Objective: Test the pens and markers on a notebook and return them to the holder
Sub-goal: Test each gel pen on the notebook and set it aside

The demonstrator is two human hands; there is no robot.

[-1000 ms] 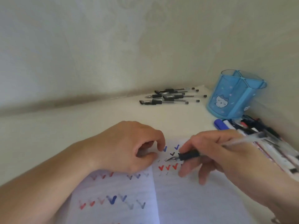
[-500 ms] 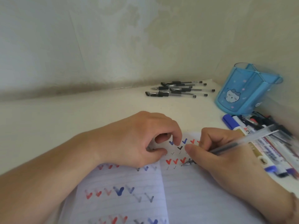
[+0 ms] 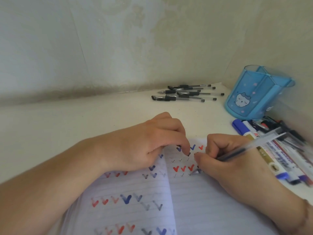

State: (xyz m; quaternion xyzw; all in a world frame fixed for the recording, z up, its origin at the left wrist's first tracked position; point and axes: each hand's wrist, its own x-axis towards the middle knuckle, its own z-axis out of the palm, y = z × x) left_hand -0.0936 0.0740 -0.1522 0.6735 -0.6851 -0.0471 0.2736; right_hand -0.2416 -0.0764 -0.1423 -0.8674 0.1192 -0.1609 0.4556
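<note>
The right hand (image 3: 237,160) has its fingers curled tight around a clear pen (image 3: 243,148). The thumb and first finger pinch it low, near the tip. The pen tip touches the right page of the notebook (image 3: 194,200), just under a row of red ticks (image 3: 183,168). The back end of the pen sticks up and to the right.

The left hand (image 3: 152,145) rests on the notebook near the middle fold. Its fingers are bent, and the fingertips (image 3: 187,150) press down on the top of the page. It holds nothing.

Both pages have rows of red, blue and grey ticks.

To the right of the notebook lies a pile of markers (image 3: 274,158), close to the right hand. Behind them stands the blue holder (image 3: 250,99), upright in the corner. To its left, a bunch of black pens (image 3: 184,94) lies flat on the table (image 3: 67,129), well apart from the hands.
</note>
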